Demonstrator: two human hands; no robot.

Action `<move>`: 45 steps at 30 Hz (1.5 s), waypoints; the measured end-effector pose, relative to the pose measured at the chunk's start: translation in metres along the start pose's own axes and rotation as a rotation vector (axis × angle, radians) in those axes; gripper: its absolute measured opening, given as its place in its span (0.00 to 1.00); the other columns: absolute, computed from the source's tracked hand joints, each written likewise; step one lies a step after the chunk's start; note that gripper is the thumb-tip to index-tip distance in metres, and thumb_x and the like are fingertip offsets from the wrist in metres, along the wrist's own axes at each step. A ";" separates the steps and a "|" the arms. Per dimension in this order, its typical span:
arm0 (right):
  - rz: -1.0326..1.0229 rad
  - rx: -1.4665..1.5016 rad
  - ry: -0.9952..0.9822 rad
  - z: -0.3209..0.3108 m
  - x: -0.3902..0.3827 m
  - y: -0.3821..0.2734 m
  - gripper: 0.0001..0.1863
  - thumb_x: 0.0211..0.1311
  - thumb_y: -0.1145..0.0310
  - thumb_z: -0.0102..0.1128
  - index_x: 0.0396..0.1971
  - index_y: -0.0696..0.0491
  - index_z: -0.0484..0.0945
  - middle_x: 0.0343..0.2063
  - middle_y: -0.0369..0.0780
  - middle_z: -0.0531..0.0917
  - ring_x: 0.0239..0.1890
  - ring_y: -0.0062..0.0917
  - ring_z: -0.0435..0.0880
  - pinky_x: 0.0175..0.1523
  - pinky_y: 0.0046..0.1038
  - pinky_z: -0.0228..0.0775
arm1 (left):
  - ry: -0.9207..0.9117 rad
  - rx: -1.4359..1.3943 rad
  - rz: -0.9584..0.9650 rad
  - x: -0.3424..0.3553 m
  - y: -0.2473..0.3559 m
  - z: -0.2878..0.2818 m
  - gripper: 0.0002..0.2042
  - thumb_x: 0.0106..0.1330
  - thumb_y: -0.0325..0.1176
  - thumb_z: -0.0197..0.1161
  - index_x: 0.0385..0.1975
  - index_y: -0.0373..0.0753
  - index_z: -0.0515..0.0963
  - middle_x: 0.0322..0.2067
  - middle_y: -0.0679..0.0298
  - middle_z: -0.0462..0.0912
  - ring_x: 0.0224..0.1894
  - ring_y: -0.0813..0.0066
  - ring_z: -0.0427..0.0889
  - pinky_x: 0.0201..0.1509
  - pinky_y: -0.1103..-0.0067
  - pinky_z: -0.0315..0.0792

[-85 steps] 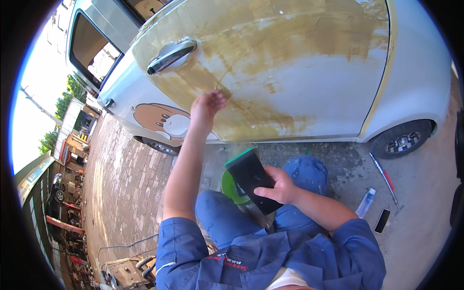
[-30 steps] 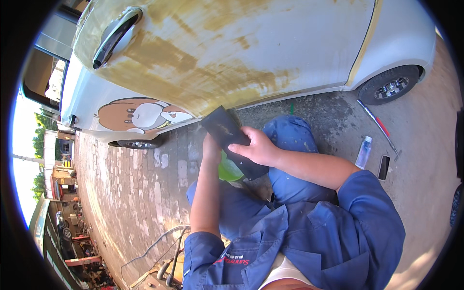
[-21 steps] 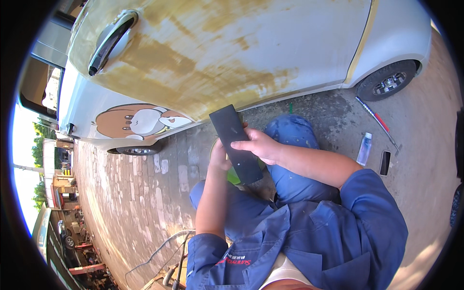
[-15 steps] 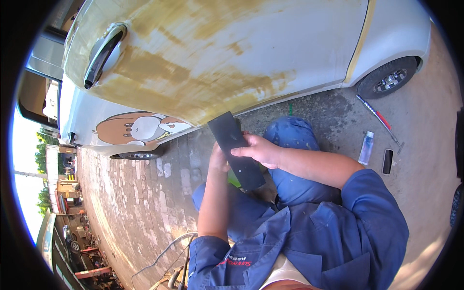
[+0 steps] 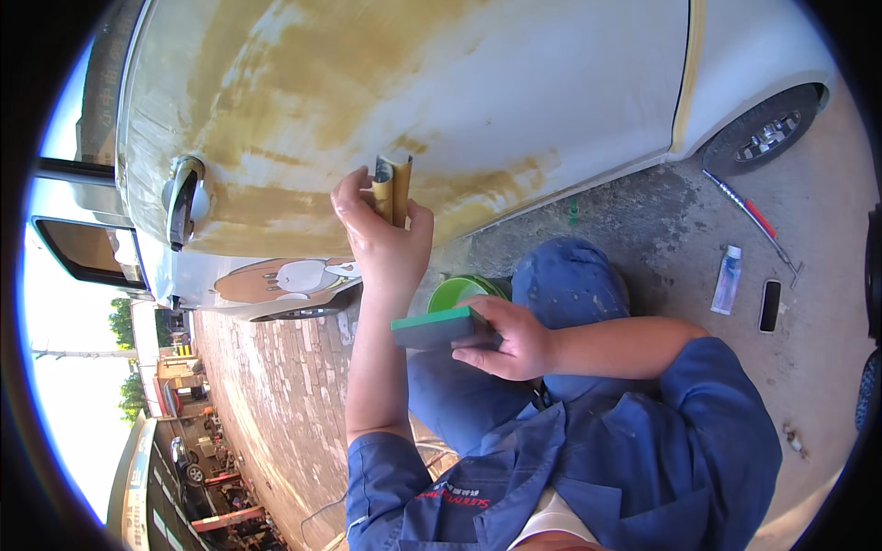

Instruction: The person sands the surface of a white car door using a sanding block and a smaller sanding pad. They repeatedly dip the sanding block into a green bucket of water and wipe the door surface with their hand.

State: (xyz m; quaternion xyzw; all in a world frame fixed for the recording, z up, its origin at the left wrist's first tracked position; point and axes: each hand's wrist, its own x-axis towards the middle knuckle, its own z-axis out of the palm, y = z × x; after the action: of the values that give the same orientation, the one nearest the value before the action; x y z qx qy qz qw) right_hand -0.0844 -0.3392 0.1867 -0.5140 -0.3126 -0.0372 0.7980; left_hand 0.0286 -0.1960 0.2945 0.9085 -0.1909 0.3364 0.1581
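Observed from beside the work: the person's left hand is raised at the centre of the frame, fingers and thumb curled around a tan, thin, paper-like sheet with a dark inner face, gripped by its lower part with the rolled ends standing up. Behind it lies the white car door panel with tan-brown smeared patches; whether sheet and panel touch cannot be told.

The right hand, just below centre, is closed on the right end of a flat, dark rectangular block with a bright green layer along one face, thumb beneath and fingers over the far side. The block's left end is free.

Handling, by judgement: the sheet appears light and springy, inclined to curl and likely to crease or tear; hold is best taken at its edges. The block appears light and fairly stiff, possibly slippery if wet; hold is best taken across its narrow sides.

A round, light-green plastic bucket stands just beyond the block.
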 end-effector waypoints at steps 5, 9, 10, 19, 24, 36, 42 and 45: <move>-0.037 -0.034 -0.031 -0.007 0.002 0.005 0.21 0.60 0.71 0.72 0.50 0.53 0.74 0.39 0.44 0.81 0.42 0.41 0.83 0.48 0.39 0.75 | 0.053 0.127 0.530 0.077 0.033 0.026 0.32 0.52 0.16 0.64 0.62 0.35 0.68 0.53 0.45 0.69 0.42 0.52 0.78 0.39 0.65 0.78; 0.010 -0.037 -0.069 -0.014 0.000 0.009 0.21 0.62 0.66 0.71 0.51 0.53 0.74 0.40 0.45 0.81 0.44 0.43 0.83 0.48 0.41 0.75 | 0.007 0.442 0.745 0.102 0.038 0.038 0.30 0.53 0.26 0.68 0.61 0.50 0.80 0.56 0.54 0.72 0.40 0.61 0.74 0.42 0.70 0.76; 0.014 -0.043 -0.071 -0.017 -0.001 0.009 0.21 0.62 0.66 0.71 0.51 0.53 0.74 0.41 0.45 0.80 0.44 0.43 0.83 0.48 0.41 0.75 | 0.100 0.463 0.790 0.104 0.040 0.039 0.30 0.54 0.28 0.68 0.62 0.51 0.80 0.56 0.55 0.72 0.42 0.61 0.73 0.44 0.71 0.75; 0.068 0.023 -0.074 -0.032 0.003 0.003 0.20 0.63 0.67 0.70 0.51 0.54 0.74 0.41 0.45 0.81 0.42 0.43 0.83 0.47 0.39 0.74 | 0.198 0.555 0.796 0.114 0.063 0.089 0.26 0.56 0.35 0.66 0.59 0.54 0.82 0.52 0.71 0.73 0.46 0.70 0.69 0.47 0.75 0.68; 0.083 0.013 -0.057 -0.037 0.007 0.004 0.22 0.62 0.66 0.71 0.53 0.56 0.74 0.42 0.46 0.81 0.43 0.42 0.83 0.49 0.38 0.75 | 0.279 0.575 0.761 0.104 0.060 0.075 0.28 0.54 0.33 0.69 0.60 0.55 0.82 0.54 0.68 0.72 0.50 0.66 0.66 0.53 0.76 0.66; 0.123 0.000 -0.007 -0.041 0.009 0.010 0.19 0.62 0.65 0.71 0.50 0.55 0.76 0.40 0.46 0.81 0.42 0.42 0.83 0.47 0.38 0.75 | 0.319 0.703 0.768 0.094 0.035 0.063 0.23 0.61 0.34 0.66 0.60 0.51 0.82 0.63 0.65 0.72 0.61 0.58 0.66 0.62 0.71 0.63; 0.039 -0.036 0.035 -0.036 0.004 0.018 0.23 0.60 0.65 0.74 0.51 0.56 0.76 0.41 0.47 0.81 0.42 0.42 0.84 0.47 0.37 0.76 | 0.142 0.537 0.936 0.150 0.085 0.120 0.24 0.70 0.40 0.52 0.66 0.45 0.74 0.72 0.67 0.68 0.75 0.66 0.65 0.82 0.60 0.40; -0.043 -0.071 0.103 -0.034 0.005 0.021 0.24 0.59 0.66 0.75 0.52 0.57 0.76 0.42 0.47 0.82 0.41 0.41 0.84 0.46 0.37 0.77 | 0.196 0.561 1.013 0.158 0.074 0.118 0.29 0.72 0.45 0.51 0.71 0.39 0.66 0.74 0.61 0.63 0.78 0.61 0.58 0.82 0.59 0.41</move>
State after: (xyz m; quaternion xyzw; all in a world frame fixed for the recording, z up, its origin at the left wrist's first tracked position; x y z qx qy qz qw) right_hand -0.0568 -0.3569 0.1633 -0.5324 -0.2807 -0.0918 0.7933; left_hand 0.1710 -0.3485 0.3269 0.6759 -0.4894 0.4901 -0.2520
